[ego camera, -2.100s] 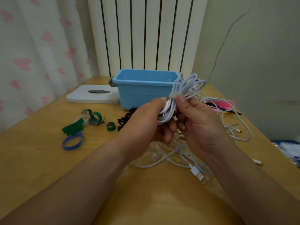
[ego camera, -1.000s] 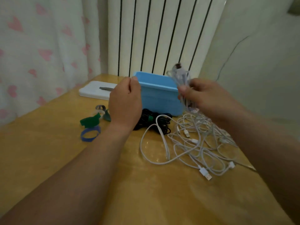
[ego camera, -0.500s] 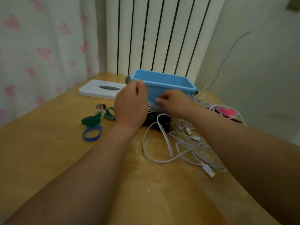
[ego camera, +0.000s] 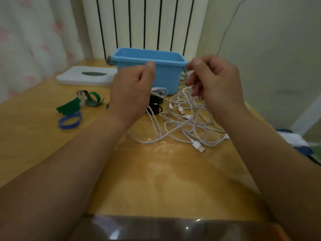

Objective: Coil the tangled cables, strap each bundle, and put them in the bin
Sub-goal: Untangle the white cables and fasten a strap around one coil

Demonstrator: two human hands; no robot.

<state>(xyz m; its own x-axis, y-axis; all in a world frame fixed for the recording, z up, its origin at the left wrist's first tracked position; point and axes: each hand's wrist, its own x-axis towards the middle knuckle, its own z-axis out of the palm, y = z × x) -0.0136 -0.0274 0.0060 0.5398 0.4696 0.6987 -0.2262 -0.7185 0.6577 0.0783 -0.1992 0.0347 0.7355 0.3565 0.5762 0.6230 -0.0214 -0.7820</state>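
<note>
Blue bin stands at the back of the surface; its contents are hidden by the near wall. Tangled white cables and a black cable lie loose just in front of it.

Left hand: fingers curled together, nothing seen in them. Right hand: fingers curled above the tangle; cannot tell whether they pinch a cable.

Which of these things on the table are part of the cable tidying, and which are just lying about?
Part of the job: white cables, black cable, green straps, blue strap, blue bin.
Just lying about: flat white lid, radiator, heart-print curtain.
</note>
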